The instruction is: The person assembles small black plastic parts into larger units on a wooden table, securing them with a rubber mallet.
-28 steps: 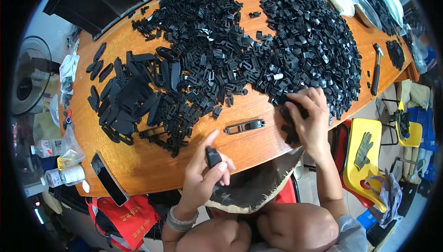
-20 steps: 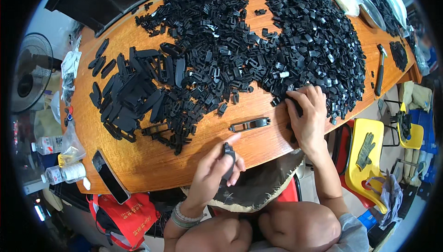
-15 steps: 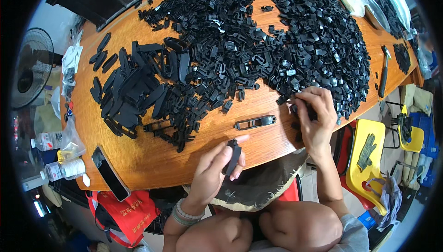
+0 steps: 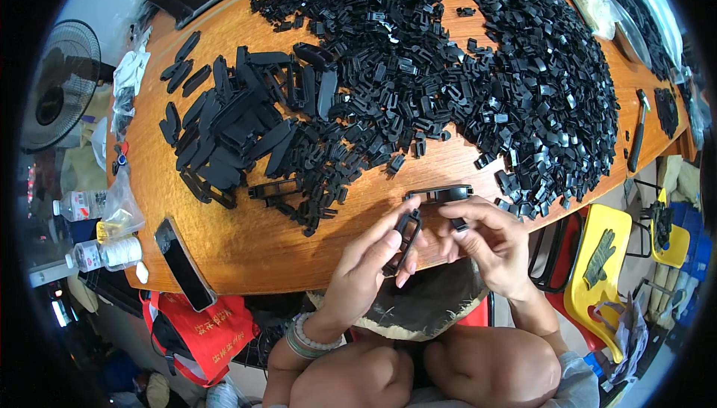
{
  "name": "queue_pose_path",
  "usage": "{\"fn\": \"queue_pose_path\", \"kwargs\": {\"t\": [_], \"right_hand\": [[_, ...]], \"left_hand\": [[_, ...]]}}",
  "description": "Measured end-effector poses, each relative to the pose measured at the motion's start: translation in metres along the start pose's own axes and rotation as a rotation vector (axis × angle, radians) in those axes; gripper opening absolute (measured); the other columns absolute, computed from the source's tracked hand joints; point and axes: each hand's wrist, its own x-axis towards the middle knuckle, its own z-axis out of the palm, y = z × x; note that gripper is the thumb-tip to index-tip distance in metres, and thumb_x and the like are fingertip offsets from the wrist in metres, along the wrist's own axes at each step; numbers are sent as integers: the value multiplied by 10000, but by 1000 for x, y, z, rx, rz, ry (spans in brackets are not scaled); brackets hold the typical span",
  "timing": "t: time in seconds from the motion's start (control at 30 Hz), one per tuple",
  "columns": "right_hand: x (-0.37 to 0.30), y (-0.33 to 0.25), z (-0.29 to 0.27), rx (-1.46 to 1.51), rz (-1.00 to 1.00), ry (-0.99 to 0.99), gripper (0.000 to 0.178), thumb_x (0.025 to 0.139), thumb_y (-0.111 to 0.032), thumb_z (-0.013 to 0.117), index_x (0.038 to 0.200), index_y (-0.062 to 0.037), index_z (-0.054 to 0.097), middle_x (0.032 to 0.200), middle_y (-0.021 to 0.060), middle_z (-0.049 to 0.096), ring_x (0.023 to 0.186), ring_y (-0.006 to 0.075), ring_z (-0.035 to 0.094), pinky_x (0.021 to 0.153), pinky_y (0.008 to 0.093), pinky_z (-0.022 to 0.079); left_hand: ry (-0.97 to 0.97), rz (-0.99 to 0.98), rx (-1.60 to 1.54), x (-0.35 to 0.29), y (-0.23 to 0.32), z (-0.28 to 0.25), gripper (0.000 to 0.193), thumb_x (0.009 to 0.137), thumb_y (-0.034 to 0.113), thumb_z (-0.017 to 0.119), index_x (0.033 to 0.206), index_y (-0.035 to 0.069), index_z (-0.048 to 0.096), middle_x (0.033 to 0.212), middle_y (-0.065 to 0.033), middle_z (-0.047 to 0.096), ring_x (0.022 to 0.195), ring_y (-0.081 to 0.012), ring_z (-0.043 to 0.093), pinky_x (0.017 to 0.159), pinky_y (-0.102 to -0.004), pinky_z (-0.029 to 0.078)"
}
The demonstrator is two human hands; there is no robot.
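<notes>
In my left hand (image 4: 366, 266) is a long black plastic frame (image 4: 407, 238), gripped between thumb and fingers near the table's front edge. My right hand (image 4: 489, 243) pinches a small black plastic clip (image 4: 458, 223) just right of that frame, the two apart. A second long black frame (image 4: 442, 194) lies on the wood right behind both hands. Beyond my right hand spreads a large heap of small black clips (image 4: 553, 94). Another heap of small forked black pieces (image 4: 381, 72) fills the middle. Long black pieces (image 4: 231, 124) are piled to the left.
A phone (image 4: 183, 266) lies at the table's left front edge, near plastic bottles (image 4: 104, 254). At the right lies a hammer (image 4: 638, 131). A yellow chair (image 4: 596, 281) with a glove on it stands right of the table; a red bag (image 4: 213, 333) is below left.
My right hand has come from the clip heap toward my left hand, bringing a small clip. The left hand has turned the frame so its opening shows. The whole view has shifted slightly.
</notes>
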Motion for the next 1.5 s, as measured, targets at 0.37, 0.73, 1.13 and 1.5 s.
{"fn": "queue_pose_path", "kwargs": {"t": [0.37, 0.73, 1.13, 1.5], "right_hand": [[4, 4, 3, -88, -134, 127, 238, 909, 24, 499, 1118, 87, 595, 920, 198, 638, 725, 228, 660, 585, 289, 557], [12, 8, -7, 346, 53, 143, 280, 950, -97, 492, 1175, 65, 528, 905, 180, 609, 615, 174, 588, 474, 238, 477], [8, 13, 3, 202, 54, 132, 198, 926, -76, 563, 1084, 38, 596, 796, 74, 613, 508, 63, 480, 435, 185, 357], [3, -1, 6, -22, -91, 178, 164, 825, 43, 646, 981, 91, 630, 906, 154, 657, 734, 178, 657, 609, 292, 562]], "left_hand": [[-106, 105, 202, -6, 6, -10, 242, 987, 111, 386, 1203, 15, 437, 996, -156, 573, 646, -185, 633, 482, -241, 496], [-220, 163, 738, -13, 33, -10, 388, 835, -1, 623, 1208, 18, 516, 1001, -93, 553, 981, -195, 598, 870, -275, 482], [-120, 566, 1025, 4, 11, -10, 119, 802, 20, 685, 874, -39, 611, 1040, -220, 630, 895, -254, 679, 726, -299, 543], [-133, 29, 91, 8, -7, -7, 489, 885, 36, 561, 1317, -67, 356, 1031, -258, 612, 903, -344, 657, 814, -455, 546]]}}
